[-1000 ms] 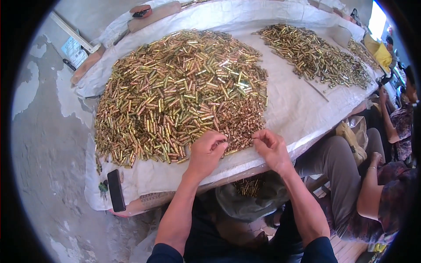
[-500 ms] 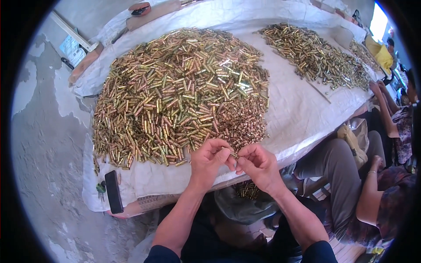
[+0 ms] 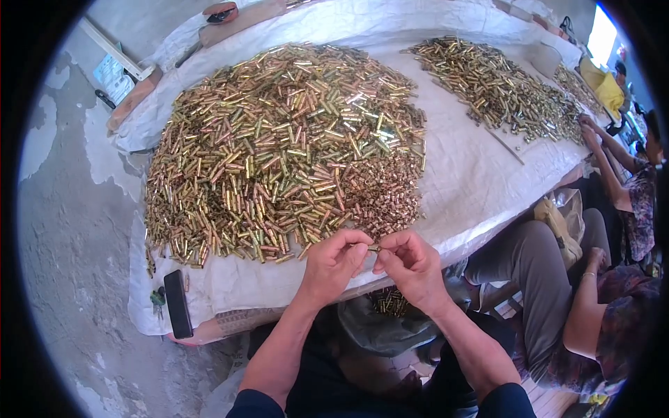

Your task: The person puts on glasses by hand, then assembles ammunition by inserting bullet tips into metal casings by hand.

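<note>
My left hand (image 3: 332,268) and my right hand (image 3: 414,270) meet at the near edge of the large heap. Thumb and fingers of both are pinched on opposite ends of a small brass-coloured metal tube (image 3: 374,248), mostly covered by the fingertips. Beyond them spreads the large heap of brass-coloured metal tubes (image 3: 258,153). At its near right lies a patch of shorter, coppery metal rings (image 3: 382,198). Below my hands, a dark bag (image 3: 362,327) hangs open with more brass-coloured pieces (image 3: 390,301) inside.
A white sheet (image 3: 460,160) covers the table. A second heap of tubes (image 3: 488,83) and a thin rod (image 3: 505,146) lie to the right. A black phone (image 3: 178,304) and keys (image 3: 157,299) rest at the near left. Two co-workers sit at the right; a co-worker's hand (image 3: 589,131) reaches that second heap.
My left fingertips have come down a little, and the tube now lies level between both pinches. At the right, a co-worker's hands have moved in toward the second heap.
</note>
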`<action>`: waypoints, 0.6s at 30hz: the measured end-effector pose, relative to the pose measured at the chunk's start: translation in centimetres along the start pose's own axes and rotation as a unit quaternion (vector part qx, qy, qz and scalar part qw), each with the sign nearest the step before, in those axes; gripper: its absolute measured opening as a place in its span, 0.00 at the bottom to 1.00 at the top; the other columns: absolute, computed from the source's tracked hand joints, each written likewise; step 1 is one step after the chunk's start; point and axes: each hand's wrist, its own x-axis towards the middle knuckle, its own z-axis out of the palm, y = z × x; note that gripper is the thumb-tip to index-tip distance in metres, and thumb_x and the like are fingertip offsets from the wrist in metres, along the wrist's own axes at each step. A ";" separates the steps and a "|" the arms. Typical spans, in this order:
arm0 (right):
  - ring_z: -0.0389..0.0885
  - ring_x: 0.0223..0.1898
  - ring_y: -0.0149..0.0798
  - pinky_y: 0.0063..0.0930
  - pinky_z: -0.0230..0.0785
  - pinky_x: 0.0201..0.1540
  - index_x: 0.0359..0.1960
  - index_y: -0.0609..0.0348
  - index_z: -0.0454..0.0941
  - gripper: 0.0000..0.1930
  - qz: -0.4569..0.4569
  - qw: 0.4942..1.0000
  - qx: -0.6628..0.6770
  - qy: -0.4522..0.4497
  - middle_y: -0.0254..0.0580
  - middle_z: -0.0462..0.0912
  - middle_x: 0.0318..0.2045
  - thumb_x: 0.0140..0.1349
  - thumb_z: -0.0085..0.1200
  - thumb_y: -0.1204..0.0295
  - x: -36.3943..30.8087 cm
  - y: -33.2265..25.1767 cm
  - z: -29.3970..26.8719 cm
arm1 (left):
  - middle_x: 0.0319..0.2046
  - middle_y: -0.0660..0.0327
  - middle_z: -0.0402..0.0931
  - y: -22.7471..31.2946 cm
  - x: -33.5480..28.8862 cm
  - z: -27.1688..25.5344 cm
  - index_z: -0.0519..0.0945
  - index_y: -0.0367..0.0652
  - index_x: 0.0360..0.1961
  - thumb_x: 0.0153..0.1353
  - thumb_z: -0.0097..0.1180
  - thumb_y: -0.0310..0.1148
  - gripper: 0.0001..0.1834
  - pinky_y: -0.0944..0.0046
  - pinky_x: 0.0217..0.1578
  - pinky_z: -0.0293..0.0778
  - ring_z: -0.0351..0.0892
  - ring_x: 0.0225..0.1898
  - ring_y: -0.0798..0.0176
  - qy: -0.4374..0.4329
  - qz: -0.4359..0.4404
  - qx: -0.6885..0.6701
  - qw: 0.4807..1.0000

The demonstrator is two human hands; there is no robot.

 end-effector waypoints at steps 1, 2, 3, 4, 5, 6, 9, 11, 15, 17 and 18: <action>0.80 0.35 0.27 0.21 0.74 0.40 0.44 0.64 0.72 0.06 -0.008 1.000 0.001 -0.003 0.36 0.79 0.33 0.68 0.52 0.81 0.0 0.2 0.0 | 0.24 0.66 0.74 -0.2 0.0 -0.1 0.79 0.34 0.43 0.70 0.53 0.26 0.07 0.74 0.24 0.68 0.69 0.22 0.76 -0.003 0.025 0.022 0.999; 0.80 0.36 0.27 0.21 0.74 0.40 0.44 0.64 0.72 0.06 -0.017 1.000 0.001 -0.006 0.36 0.79 0.34 0.68 0.52 0.82 -0.1 0.3 0.0 | 0.23 0.68 0.73 -0.4 0.0 -0.1 0.79 0.35 0.43 0.70 0.53 0.27 0.07 0.74 0.24 0.67 0.68 0.22 0.77 -0.007 0.050 0.044 0.998; 0.80 0.36 0.27 0.21 0.74 0.40 0.44 0.64 0.72 0.06 -0.016 1.000 0.001 -0.005 0.36 0.79 0.34 0.68 0.52 0.82 -0.1 0.2 -0.1 | 0.23 0.68 0.73 -0.2 -0.1 -0.2 0.79 0.35 0.43 0.70 0.53 0.27 0.07 0.74 0.24 0.67 0.68 0.22 0.77 -0.007 0.050 0.044 0.998; 0.80 0.36 0.26 0.21 0.74 0.40 0.44 0.64 0.72 0.06 -0.035 0.998 -0.050 -0.017 0.35 0.78 0.34 0.68 0.52 0.82 -0.1 0.2 -0.3 | 0.25 0.67 0.73 0.0 -0.2 -0.2 0.79 0.35 0.43 0.69 0.53 0.28 0.07 0.72 0.26 0.67 0.69 0.25 0.75 -0.013 0.037 0.056 0.998; 0.79 0.36 0.26 0.21 0.74 0.40 0.44 0.64 0.72 0.06 -0.053 0.993 -0.101 -0.028 0.35 0.77 0.35 0.68 0.52 0.82 -0.1 0.2 -0.4 | 0.26 0.66 0.74 0.2 -0.2 -0.2 0.79 0.36 0.44 0.68 0.54 0.28 0.07 0.70 0.28 0.67 0.70 0.27 0.73 -0.018 0.025 0.068 0.997; 0.79 0.36 0.26 0.21 0.74 0.40 0.44 0.64 0.72 0.06 -0.053 0.993 -0.101 -0.028 0.35 0.77 0.35 0.68 0.52 0.82 -0.1 0.3 -0.5 | 0.26 0.66 0.74 0.4 -0.2 -0.1 0.79 0.36 0.44 0.68 0.54 0.28 0.07 0.70 0.28 0.67 0.70 0.27 0.73 -0.019 0.025 0.068 0.997; 0.81 0.33 0.25 0.20 0.76 0.35 0.42 0.64 0.74 0.06 -0.088 0.990 -0.110 -0.016 0.36 0.80 0.33 0.65 0.55 0.81 -0.1 0.8 -0.6 | 0.27 0.63 0.73 0.7 -0.2 -0.1 0.79 0.38 0.43 0.68 0.54 0.28 0.07 0.68 0.30 0.68 0.72 0.28 0.69 -0.025 0.048 0.108 0.993; 0.81 0.33 0.25 0.20 0.76 0.35 0.42 0.64 0.74 0.06 -0.066 0.994 -0.084 -0.014 0.36 0.80 0.32 0.65 0.55 0.81 -0.2 0.6 -0.4 | 0.28 0.60 0.73 0.7 -0.3 -0.2 0.79 0.38 0.42 0.68 0.53 0.28 0.06 0.66 0.31 0.69 0.73 0.29 0.64 -0.031 0.050 0.111 0.992; 0.81 0.32 0.25 0.19 0.76 0.34 0.42 0.64 0.74 0.06 -0.061 0.995 -0.079 -0.014 0.36 0.80 0.33 0.66 0.55 0.81 -0.3 0.6 -0.4 | 0.29 0.58 0.74 1.0 -0.2 -0.2 0.79 0.37 0.42 0.69 0.52 0.28 0.07 0.64 0.32 0.69 0.74 0.29 0.62 -0.036 0.080 0.148 0.985; 0.81 0.33 0.25 0.19 0.75 0.34 0.42 0.64 0.74 0.06 -0.046 0.995 -0.089 -0.022 0.36 0.80 0.32 0.66 0.57 0.80 -0.4 0.3 -0.4 | 0.29 0.56 0.74 1.1 -0.2 -0.1 0.78 0.37 0.41 0.69 0.51 0.29 0.07 0.63 0.32 0.70 0.74 0.29 0.60 -0.037 0.118 0.169 0.978; 0.81 0.33 0.25 0.19 0.75 0.34 0.42 0.64 0.74 0.06 -0.046 0.995 -0.090 -0.022 0.36 0.80 0.32 0.66 0.57 0.80 -0.4 0.3 -0.5 | 0.29 0.56 0.74 1.0 -0.3 -0.1 0.78 0.37 0.41 0.69 0.51 0.29 0.07 0.63 0.32 0.70 0.74 0.29 0.60 -0.037 0.118 0.168 0.978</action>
